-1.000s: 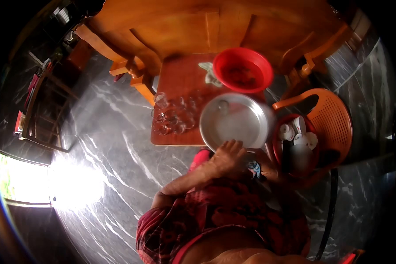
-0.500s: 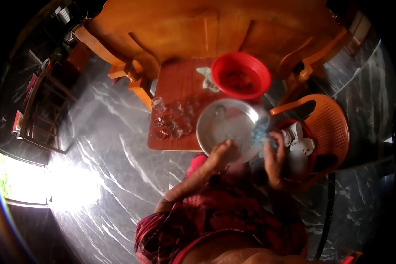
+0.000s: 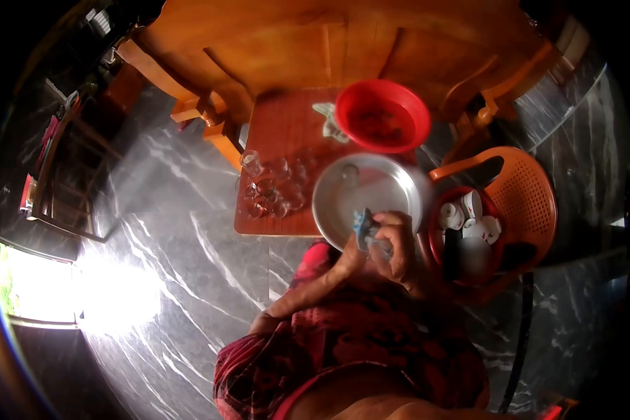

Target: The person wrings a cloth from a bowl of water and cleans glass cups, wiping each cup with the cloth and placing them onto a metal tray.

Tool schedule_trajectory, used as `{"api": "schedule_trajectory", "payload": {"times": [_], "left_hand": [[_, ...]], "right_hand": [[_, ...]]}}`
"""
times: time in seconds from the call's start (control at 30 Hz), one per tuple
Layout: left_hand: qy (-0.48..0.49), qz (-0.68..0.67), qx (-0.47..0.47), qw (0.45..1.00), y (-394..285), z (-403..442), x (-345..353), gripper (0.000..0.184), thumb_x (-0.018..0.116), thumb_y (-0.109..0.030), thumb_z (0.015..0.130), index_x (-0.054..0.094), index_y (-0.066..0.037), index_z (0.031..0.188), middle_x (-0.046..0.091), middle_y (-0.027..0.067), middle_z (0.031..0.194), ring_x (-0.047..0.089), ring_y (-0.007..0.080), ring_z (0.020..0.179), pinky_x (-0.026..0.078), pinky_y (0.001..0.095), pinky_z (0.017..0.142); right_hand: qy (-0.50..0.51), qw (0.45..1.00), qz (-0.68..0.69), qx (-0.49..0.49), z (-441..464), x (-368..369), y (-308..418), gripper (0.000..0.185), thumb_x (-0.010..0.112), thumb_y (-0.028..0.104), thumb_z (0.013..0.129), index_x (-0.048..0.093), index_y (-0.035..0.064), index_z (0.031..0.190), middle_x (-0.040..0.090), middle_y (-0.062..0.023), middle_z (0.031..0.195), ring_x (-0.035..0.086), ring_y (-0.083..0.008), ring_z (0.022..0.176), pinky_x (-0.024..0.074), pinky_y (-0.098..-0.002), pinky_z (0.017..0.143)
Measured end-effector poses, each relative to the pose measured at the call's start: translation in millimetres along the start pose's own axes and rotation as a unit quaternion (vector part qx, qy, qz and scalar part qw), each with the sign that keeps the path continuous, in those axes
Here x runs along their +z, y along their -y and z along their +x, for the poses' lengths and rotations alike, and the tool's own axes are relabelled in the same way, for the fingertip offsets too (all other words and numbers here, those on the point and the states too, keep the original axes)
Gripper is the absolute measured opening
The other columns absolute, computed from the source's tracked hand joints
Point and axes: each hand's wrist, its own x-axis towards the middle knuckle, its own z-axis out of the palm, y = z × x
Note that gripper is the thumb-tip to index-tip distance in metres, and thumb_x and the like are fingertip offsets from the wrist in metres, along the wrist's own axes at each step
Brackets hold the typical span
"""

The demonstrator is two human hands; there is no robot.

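My right hand (image 3: pixel 397 245) is closed on a blue patterned cloth (image 3: pixel 362 225) over the near rim of a round metal basin (image 3: pixel 339 203). Against the cloth, my left hand (image 3: pixel 350 260) is closed round something that I cannot make out, perhaps a clear glass. One clear glass (image 3: pixel 350 173) lies inside the basin near its far side. Several clear glasses (image 3: pixel 266 187) stand on the left part of the red-brown table (image 3: pixel 287 119).
A red tub (image 3: pixel 381 91) and a pale cloth (image 3: pixel 331 122) are at the table's back. On the right, an orange chair (image 3: pixel 532 196) holds a red basin (image 3: pixel 437 241) with white cups (image 3: pixel 472 204). A wooden bench (image 3: pixel 294 49) stands behind.
My right hand has come up from beside the chair with the blue cloth and moved left to my left hand. My left hand has shifted slightly down toward the basin's near rim.
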Motion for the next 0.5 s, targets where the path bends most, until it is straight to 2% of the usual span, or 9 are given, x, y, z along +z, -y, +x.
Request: {"api": "schedule_trajectory", "payload": {"times": [0.03, 0.07, 0.13, 0.23, 0.27, 0.3, 0.37, 0.43, 0.5], "left_hand": [[-0.020, -0.022, -0.001, 1.000, -0.1, -2.5, 6.5, 0.027, 0.050, -0.012, 0.091, 0.047, -0.004, 0.117, 0.053, 0.0064, 0.107, 0.054, 0.0164, 0.100, 0.046, 0.0309, 0.084], [-0.032, 0.017, 0.035, 0.999, -1.4, -3.3, 9.6, 0.028, 0.050, -0.017, 0.092, 0.047, -0.004, 0.116, 0.053, 0.0062, 0.107, 0.053, 0.0164, 0.100, 0.046, 0.0304, 0.082], [0.017, -0.005, 0.001, 1.000, -20.7, -4.9, 12.0, 0.035, 0.050, -0.033, 0.093, 0.049, -0.005, 0.115, 0.053, 0.0058, 0.106, 0.054, 0.0160, 0.094, 0.047, 0.0294, 0.077], [0.091, -0.165, -0.149, 0.971, -59.6, -9.9, 23.2, 0.044, 0.041, -0.044, 0.096, 0.050, -0.003, 0.111, 0.054, 0.0099, 0.093, 0.054, 0.0133, 0.084, 0.048, 0.0269, 0.068], [0.136, -0.168, -0.140, 0.966, -38.2, -5.7, 15.1, 0.053, 0.045, -0.055, 0.091, 0.052, -0.005, 0.104, 0.056, 0.0104, 0.089, 0.056, 0.0180, 0.078, 0.049, 0.0325, 0.064], [0.139, -0.167, -0.140, 0.966, -39.7, -6.8, 16.1, 0.053, 0.045, -0.055, 0.091, 0.052, -0.005, 0.104, 0.056, 0.0104, 0.089, 0.056, 0.0180, 0.078, 0.049, 0.0325, 0.064], [-0.022, -0.248, -0.172, 0.953, -43.6, -8.8, 22.1, 0.050, 0.044, -0.053, 0.092, 0.053, -0.005, 0.102, 0.056, 0.0089, 0.091, 0.057, 0.0185, 0.080, 0.050, 0.0322, 0.066], [-0.012, -0.243, -0.135, 0.961, -46.3, 0.2, 20.2, 0.050, 0.045, -0.052, 0.092, 0.054, -0.004, 0.104, 0.057, 0.0085, 0.092, 0.057, 0.0182, 0.082, 0.050, 0.0317, 0.070], [-0.027, -0.264, -0.136, 0.955, -50.8, 6.3, 19.2, 0.057, 0.047, -0.055, 0.089, 0.049, -0.005, 0.117, 0.056, 0.0094, 0.108, 0.056, 0.0210, 0.094, 0.047, 0.0377, 0.084]], "right_hand": [[0.003, 1.000, 0.002, 0.000, 1.3, 0.5, 2.6, 0.028, 0.067, 0.016, 0.078, 0.049, 0.0042, 0.096, 0.050, -0.0201, 0.117, 0.047, -0.0346, 0.104, 0.0349, -0.0466, 0.094], [-0.030, 0.999, 0.008, 0.024, 2.7, 1.5, 3.9, 0.026, 0.065, 0.014, 0.078, 0.049, 0.0035, 0.096, 0.051, -0.0194, 0.113, 0.049, -0.0331, 0.100, 0.0383, -0.0434, 0.089], [-0.112, 0.993, 0.006, 0.045, 13.2, 1.2, 7.6, 0.020, 0.061, 0.007, 0.079, 0.049, 0.0012, 0.093, 0.053, -0.0185, 0.103, 0.053, -0.0301, 0.090, 0.0450, -0.0356, 0.076], [-0.216, 0.917, 0.158, 0.295, 22.0, -12.1, 18.2, 0.016, 0.056, 0.013, 0.085, 0.050, 0.0019, 0.094, 0.053, -0.0095, 0.092, 0.051, -0.0162, 0.081, 0.0440, -0.0283, 0.072], [-0.226, 0.925, 0.111, 0.285, 14.0, -13.4, 5.9, 0.016, 0.054, 0.016, 0.087, 0.050, 0.0023, 0.095, 0.053, -0.0075, 0.090, 0.050, -0.0136, 0.079, 0.0435, -0.0268, 0.071], [-0.220, 0.935, 0.067, 0.272, 7.2, -16.3, -0.8, 0.016, 0.053, 0.016, 0.087, 0.050, 0.0024, 0.095, 0.052, -0.0081, 0.091, 0.049, -0.0141, 0.079, 0.0433, -0.0273, 0.071], [-0.210, 0.946, -0.024, 0.244, -4.1, -22.2, -12.0, 0.016, 0.051, 0.016, 0.087, 0.050, 0.0026, 0.095, 0.051, -0.0093, 0.093, 0.048, -0.0151, 0.080, 0.0429, -0.0285, 0.072], [-0.136, 0.977, -0.082, 0.141, -10.9, -22.6, -6.3, 0.015, 0.053, 0.011, 0.082, 0.050, 0.0021, 0.094, 0.049, -0.0144, 0.102, 0.048, -0.0214, 0.089, 0.0416, -0.0329, 0.078], [-0.037, 0.985, -0.126, 0.113, -15.3, -14.9, 10.2, 0.018, 0.057, 0.007, 0.078, 0.049, 0.0015, 0.093, 0.047, -0.0196, 0.110, 0.047, -0.0285, 0.098, 0.0404, -0.0375, 0.085]]}}
